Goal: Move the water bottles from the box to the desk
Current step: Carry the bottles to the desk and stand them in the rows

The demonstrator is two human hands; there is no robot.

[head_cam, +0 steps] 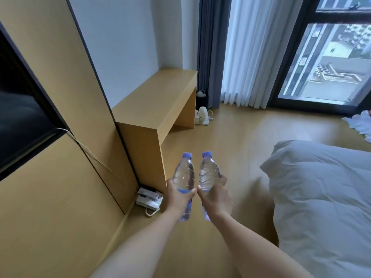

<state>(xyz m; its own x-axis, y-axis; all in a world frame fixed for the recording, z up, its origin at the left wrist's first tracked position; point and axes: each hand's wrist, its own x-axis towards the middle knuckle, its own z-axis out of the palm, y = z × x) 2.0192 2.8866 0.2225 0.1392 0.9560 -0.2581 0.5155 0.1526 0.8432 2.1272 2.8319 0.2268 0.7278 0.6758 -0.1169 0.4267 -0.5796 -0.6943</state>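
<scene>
Two clear plastic water bottles with purple-blue caps, both held up in the air over the wood floor, side by side and close together but not touching as far as I can see. The left bottle (184, 177) is in the left hand (177, 197), fingers curled round its lower half right over the blue label band, thumb on the near side. The right bottle (209, 173) is in the right hand (215, 197), fingers wrapped round the far side, thumb tip pressed on the front. Both tilt a bit away from the camera, caps pointing toward the desk (158, 101).

Labels: there's a blue strip on each, but mostly covered by fingers, and any print is too small and blurry to read. No brand I can make out.

The desk is light wood, up ahead against the wall, well apart from the bottles. Past its far end a white kettle (201, 113) sits on the floor. A white desk phone (149, 198) lies on the floor in the corner, just left of the left hand. White bedding (321, 197) fills the right side, with curtains (247, 51) and a window (331, 61) beyond.
</scene>
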